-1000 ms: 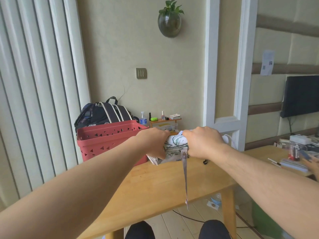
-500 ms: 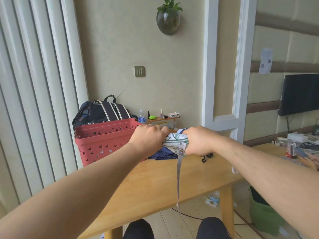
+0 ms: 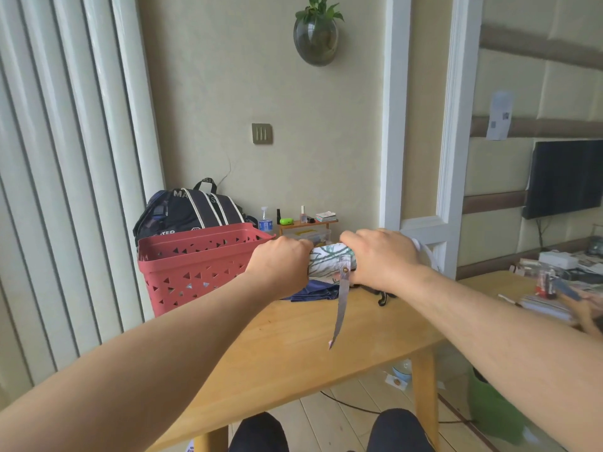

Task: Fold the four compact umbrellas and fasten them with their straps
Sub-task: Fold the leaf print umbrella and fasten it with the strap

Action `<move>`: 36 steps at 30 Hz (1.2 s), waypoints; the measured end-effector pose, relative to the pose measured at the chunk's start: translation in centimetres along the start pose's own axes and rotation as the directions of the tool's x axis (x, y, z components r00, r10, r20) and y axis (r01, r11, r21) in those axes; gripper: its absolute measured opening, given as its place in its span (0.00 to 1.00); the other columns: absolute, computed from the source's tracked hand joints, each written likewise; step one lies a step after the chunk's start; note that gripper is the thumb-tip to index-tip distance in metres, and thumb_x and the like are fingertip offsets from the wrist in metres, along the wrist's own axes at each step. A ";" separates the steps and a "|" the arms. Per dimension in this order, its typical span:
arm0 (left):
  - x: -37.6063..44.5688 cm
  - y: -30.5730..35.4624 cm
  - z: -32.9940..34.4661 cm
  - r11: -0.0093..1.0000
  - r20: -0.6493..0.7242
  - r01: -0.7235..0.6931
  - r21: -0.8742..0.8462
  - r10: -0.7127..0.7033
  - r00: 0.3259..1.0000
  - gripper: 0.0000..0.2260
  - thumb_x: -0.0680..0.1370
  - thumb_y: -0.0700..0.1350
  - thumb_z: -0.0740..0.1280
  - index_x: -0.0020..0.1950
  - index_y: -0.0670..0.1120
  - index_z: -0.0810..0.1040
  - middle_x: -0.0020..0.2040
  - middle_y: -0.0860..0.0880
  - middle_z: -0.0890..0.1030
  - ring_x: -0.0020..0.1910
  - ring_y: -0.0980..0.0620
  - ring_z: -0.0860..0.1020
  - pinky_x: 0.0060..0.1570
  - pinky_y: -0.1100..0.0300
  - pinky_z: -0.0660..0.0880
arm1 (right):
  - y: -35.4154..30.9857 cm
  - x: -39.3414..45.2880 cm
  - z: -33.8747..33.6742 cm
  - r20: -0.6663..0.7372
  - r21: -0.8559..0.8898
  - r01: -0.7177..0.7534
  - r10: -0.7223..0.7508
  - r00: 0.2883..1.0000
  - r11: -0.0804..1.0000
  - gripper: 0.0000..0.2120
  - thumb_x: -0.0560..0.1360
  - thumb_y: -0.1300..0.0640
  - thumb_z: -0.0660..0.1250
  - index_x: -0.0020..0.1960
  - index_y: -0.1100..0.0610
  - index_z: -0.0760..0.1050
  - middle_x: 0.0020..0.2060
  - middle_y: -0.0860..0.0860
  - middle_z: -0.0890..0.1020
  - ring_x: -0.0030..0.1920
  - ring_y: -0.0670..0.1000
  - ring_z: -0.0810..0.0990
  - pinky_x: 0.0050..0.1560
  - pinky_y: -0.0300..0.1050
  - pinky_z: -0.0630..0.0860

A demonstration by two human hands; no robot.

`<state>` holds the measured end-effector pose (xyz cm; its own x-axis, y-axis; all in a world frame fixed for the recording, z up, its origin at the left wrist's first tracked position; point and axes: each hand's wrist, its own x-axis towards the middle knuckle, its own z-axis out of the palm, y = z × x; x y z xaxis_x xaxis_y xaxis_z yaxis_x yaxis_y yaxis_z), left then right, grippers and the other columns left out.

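Note:
I hold a white compact umbrella with green leaf print (image 3: 328, 261) level above the wooden table (image 3: 293, 347). My left hand (image 3: 280, 264) grips its left end, my right hand (image 3: 380, 257) grips its right end, and only the middle shows between them. Its grey strap (image 3: 340, 308) hangs loose from the roll, with a snap near its top. A dark blue umbrella (image 3: 311, 293) lies on the table just below my hands. A white loop at the umbrella's right end (image 3: 427, 256) peeks out past my right hand.
A red perforated basket (image 3: 195, 265) stands at the table's back left, a black backpack (image 3: 192, 208) behind it. A small shelf with bottles (image 3: 303, 221) sits by the wall. Black cord (image 3: 381, 296) lies under my right wrist. Clutter and another person's hand (image 3: 584, 305) fill the right side.
The umbrella is rolled tighter between my hands and the strap has swung slightly. The dark blue umbrella below has come into view. The camera has shifted a little.

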<state>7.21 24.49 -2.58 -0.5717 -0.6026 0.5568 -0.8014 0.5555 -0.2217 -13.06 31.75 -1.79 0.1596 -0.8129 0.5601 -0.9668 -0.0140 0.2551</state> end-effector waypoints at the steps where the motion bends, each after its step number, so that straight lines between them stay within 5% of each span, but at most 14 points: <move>1: -0.1 -0.1 -0.2 0.999 0.039 -0.010 -0.034 0.011 0.999 0.07 0.74 0.44 0.69 0.48 0.51 0.73 0.35 0.53 0.74 0.35 0.47 0.76 0.29 0.58 0.68 | 0.1 -0.1 0.3 -0.007 -0.021 0.013 -0.013 1.000 1.000 0.25 0.74 0.30 0.66 0.62 0.46 0.69 0.51 0.47 0.79 0.54 0.57 0.80 0.40 0.47 0.67; 7: 0.0 -0.9 -0.7 0.989 0.180 -0.086 -0.119 0.106 0.978 0.09 0.72 0.49 0.72 0.46 0.49 0.74 0.36 0.53 0.77 0.34 0.51 0.76 0.32 0.56 0.76 | 0.3 -0.2 0.9 0.024 -0.064 0.056 -0.054 0.998 0.996 0.24 0.77 0.32 0.64 0.63 0.47 0.69 0.53 0.48 0.81 0.52 0.61 0.82 0.41 0.48 0.70; 12: 0.0 -1.0 -0.4 0.993 0.216 -0.103 -0.062 0.114 0.970 0.12 0.73 0.51 0.71 0.54 0.51 0.74 0.40 0.53 0.78 0.39 0.48 0.78 0.34 0.52 0.79 | -0.6 -0.1 1.5 0.081 -0.028 0.003 -0.001 0.997 1.000 0.22 0.73 0.35 0.66 0.63 0.44 0.71 0.49 0.47 0.82 0.49 0.59 0.81 0.43 0.50 0.78; 18: -0.8 -0.4 1.0 0.982 -0.047 -0.113 0.153 0.122 0.991 0.20 0.74 0.55 0.73 0.61 0.52 0.71 0.46 0.52 0.78 0.45 0.45 0.79 0.39 0.56 0.65 | -1.0 0.0 1.6 0.186 0.054 -0.122 0.110 0.976 0.991 0.22 0.68 0.38 0.68 0.60 0.43 0.73 0.42 0.45 0.80 0.43 0.55 0.79 0.40 0.48 0.80; 22: -1.3 -1.2 1.3 0.967 -0.082 -0.149 0.204 0.168 0.982 0.16 0.71 0.38 0.69 0.57 0.48 0.73 0.36 0.52 0.69 0.33 0.44 0.71 0.28 0.58 0.61 | -0.6 -0.1 0.8 0.289 0.141 -0.139 0.094 0.953 0.980 0.18 0.65 0.41 0.68 0.54 0.43 0.74 0.42 0.43 0.78 0.41 0.51 0.80 0.42 0.48 0.82; 26: -1.1 -1.3 1.3 0.962 -0.076 -0.146 0.231 0.167 0.983 0.18 0.73 0.34 0.64 0.61 0.46 0.71 0.34 0.52 0.62 0.33 0.43 0.70 0.26 0.57 0.56 | -0.3 -0.1 0.3 0.323 0.193 -0.120 0.052 0.945 0.974 0.20 0.62 0.37 0.66 0.51 0.43 0.75 0.43 0.41 0.81 0.43 0.49 0.80 0.41 0.46 0.82; 30: -1.2 -0.5 1.3 0.985 -0.071 -0.073 0.159 0.085 0.994 0.18 0.74 0.33 0.63 0.60 0.48 0.69 0.34 0.52 0.66 0.33 0.43 0.72 0.26 0.57 0.58 | 0.0 -0.3 1.1 0.177 0.098 -0.086 0.068 0.982 0.991 0.29 0.63 0.27 0.63 0.59 0.40 0.74 0.49 0.41 0.82 0.49 0.52 0.82 0.42 0.45 0.77; 33: -1.3 -0.2 1.4 0.998 -0.036 0.034 0.044 -0.032 0.999 0.15 0.72 0.34 0.63 0.56 0.48 0.69 0.34 0.50 0.72 0.32 0.45 0.74 0.26 0.57 0.63 | 0.0 -0.8 1.7 -0.034 -0.056 -0.055 0.053 0.998 0.997 0.28 0.70 0.28 0.66 0.60 0.45 0.72 0.51 0.46 0.79 0.53 0.57 0.81 0.48 0.48 0.72; 36: -1.2 0.0 1.2 0.995 0.091 0.035 -0.089 -0.026 0.996 0.13 0.72 0.39 0.67 0.53 0.50 0.71 0.37 0.50 0.77 0.35 0.46 0.77 0.29 0.54 0.75 | 0.1 -1.1 1.7 -0.053 -0.053 -0.068 0.065 0.996 0.996 0.25 0.72 0.31 0.66 0.60 0.46 0.71 0.50 0.47 0.79 0.51 0.58 0.81 0.49 0.49 0.72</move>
<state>7.69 24.56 -4.22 -0.5639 -0.6665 0.4876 -0.8020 0.5829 -0.1305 -13.68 31.67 -3.74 0.1067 -0.7800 0.6166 -0.9634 0.0723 0.2582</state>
